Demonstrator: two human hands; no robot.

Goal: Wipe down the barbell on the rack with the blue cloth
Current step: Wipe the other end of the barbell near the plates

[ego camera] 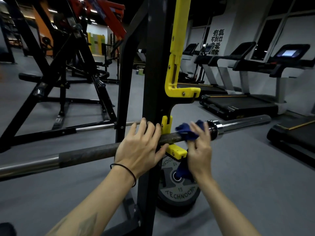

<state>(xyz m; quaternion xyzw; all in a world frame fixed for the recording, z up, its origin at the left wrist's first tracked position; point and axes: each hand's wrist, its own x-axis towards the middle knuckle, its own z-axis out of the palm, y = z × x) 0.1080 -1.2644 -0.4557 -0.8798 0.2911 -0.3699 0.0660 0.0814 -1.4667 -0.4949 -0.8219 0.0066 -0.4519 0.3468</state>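
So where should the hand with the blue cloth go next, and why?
Probably slide the right hand and the blue cloth outward along the barbell toward the shiny collar. The cloth is wrapped on the dark shaft just past the yellow hook, and the left hand rests on the bar by the rack post, seemingly steadying it.

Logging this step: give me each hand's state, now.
Left hand: open, palm resting on the barbell by the rack upright.
Right hand: closed on the blue cloth, pressing it on the bar.
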